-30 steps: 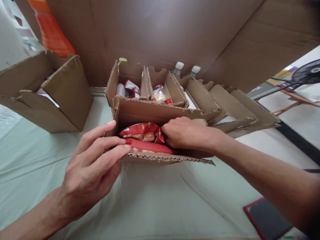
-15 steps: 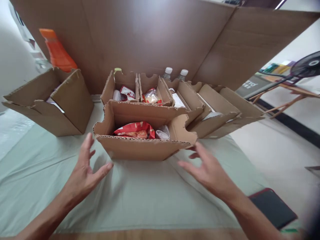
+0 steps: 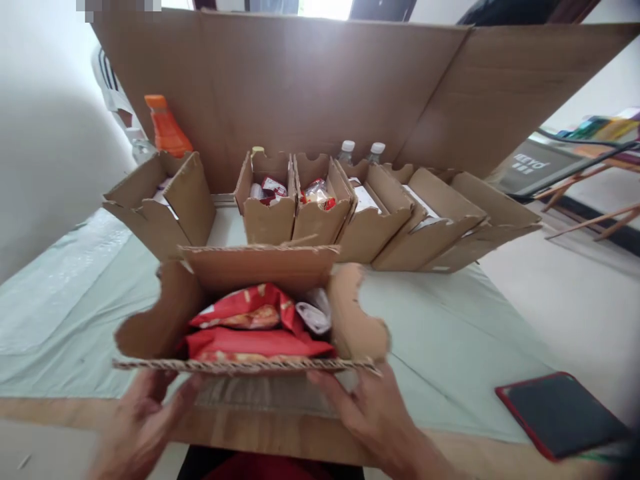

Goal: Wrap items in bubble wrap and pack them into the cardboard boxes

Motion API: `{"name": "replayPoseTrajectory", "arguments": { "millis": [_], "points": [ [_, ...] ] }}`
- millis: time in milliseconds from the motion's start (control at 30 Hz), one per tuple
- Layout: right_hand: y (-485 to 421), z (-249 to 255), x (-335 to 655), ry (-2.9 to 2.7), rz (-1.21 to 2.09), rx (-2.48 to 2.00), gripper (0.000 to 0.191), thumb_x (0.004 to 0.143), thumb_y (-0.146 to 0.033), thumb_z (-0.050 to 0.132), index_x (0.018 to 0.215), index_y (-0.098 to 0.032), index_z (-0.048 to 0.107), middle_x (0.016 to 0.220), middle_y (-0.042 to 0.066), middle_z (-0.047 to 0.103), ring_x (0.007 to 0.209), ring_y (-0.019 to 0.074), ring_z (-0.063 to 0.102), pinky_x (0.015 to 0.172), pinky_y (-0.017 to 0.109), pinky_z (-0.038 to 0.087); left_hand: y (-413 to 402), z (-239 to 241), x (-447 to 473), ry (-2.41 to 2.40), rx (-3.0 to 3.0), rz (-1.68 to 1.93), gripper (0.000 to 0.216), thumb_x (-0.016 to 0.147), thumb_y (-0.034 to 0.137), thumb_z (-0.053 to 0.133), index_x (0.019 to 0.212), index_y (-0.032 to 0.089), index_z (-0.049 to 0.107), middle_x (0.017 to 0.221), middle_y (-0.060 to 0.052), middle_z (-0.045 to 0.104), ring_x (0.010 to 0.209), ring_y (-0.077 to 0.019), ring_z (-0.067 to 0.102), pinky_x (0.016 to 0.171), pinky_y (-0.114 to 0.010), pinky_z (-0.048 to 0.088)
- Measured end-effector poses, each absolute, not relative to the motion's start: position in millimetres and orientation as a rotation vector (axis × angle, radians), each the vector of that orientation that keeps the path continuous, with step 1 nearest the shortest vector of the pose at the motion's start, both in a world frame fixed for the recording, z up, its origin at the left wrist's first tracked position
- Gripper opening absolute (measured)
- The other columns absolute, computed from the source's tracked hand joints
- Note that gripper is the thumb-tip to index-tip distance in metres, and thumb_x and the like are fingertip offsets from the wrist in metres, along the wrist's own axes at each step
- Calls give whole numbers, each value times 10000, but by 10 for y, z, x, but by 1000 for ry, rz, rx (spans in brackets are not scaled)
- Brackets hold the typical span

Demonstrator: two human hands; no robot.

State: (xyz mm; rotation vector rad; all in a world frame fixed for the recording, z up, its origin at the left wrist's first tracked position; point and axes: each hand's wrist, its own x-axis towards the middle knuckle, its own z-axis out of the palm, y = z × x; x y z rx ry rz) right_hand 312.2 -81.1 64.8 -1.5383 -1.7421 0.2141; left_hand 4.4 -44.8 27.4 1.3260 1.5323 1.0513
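Note:
An open-topped cardboard box (image 3: 260, 267) is held up at the near edge of the table, tilted so its inside faces me. My left hand (image 3: 150, 413) grips its near left corner from below, thumb toward the front wall; some fingers are hidden under the box. At the near right corner my right hand (image 3: 373, 407) grips it in the same way. Inside the box lie red snack packets (image 3: 250, 341) with a food picture on them. A clear, crumpled plastic item (image 3: 316, 312) rests at their right.
Several cardboard boxes (image 3: 380, 230) with packets stand in a row behind, and another box (image 3: 150, 200) stands at the left. Behind them are an orange bottle (image 3: 170, 133) and a large cardboard panel (image 3: 320, 87). A dark tablet with a red edge (image 3: 565, 410) lies at the right.
Both hands, open beside the box before, have closed on it. The box has come away from the row toward me and tilted, showing more of the red packets. The view has shifted too.

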Motion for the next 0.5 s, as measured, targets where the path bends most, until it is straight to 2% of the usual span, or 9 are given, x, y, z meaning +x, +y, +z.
{"name": "replayPoseTrajectory", "arguments": {
  "millis": [100, 167, 233, 333, 433, 500],
  "points": [
    [-345, 825, 2834, -1718, 340, -1451, 292, 930, -434, 644, 1083, -196, 716, 1062, 105, 765, 926, 272, 728, 816, 385, 612, -112, 672, -169, 1525, 1398, 1190, 623, 776, 607, 802, 1246, 245, 612, 1120, -70, 765, 1063, -312, 730, 867, -411, 639],
    [-117, 976, 2834, -1666, 391, -1441, 328, 909, -475, 642, 1039, -183, 720, 958, 93, 772, 795, 251, 719, 703, 362, 598, 162, 917, -62, 1491, 1471, 1298, 624, 757, 602, 809, 1215, 225, 616, 1098, -68, 763, 984, -293, 737, 822, -405, 638],
    [-113, 1065, 2988, -1620, 333, -1505, 353, 900, -537, 634, 918, -196, 727, 843, 78, 769, 713, 248, 706, 630, 351, 571, 335, 1034, 182, 1296, 1542, 1326, 598, 785, 569, 791, 1223, 199, 620, 1120, -81, 754, 1006, -282, 728, 854, -395, 619],
    [-497, 972, 3358, -1529, 34, -1703, 398, 903, -611, 625, 840, -232, 731, 769, 79, 761, 723, 291, 720, 576, 363, 551, 341, 942, 555, 994, 1598, 1272, 491, 884, 488, 732, 1271, 209, 614, 1278, -99, 716, 1158, -271, 679, 995, -388, 555],
    [-997, 621, 3562, -1540, -170, -1849, 416, 875, -622, 668, 1006, -237, 753, 889, 103, 784, 834, 342, 751, 544, 373, 567, 216, 681, 636, 869, 1557, 1135, 433, 924, 452, 708, 1284, 223, 630, 1353, -109, 689, 1214, -278, 657, 1042, -396, 527],
    [-1191, 335, 3469, -1640, -202, -1829, 422, 883, -587, 690, 1088, -222, 740, 963, 118, 792, 903, 357, 759, 612, 392, 615, 210, 527, 478, 879, 1476, 1098, 473, 892, 456, 742, 1289, 222, 637, 1369, -120, 681, 1255, -306, 643, 1067, -420, 514]
  ]
}}
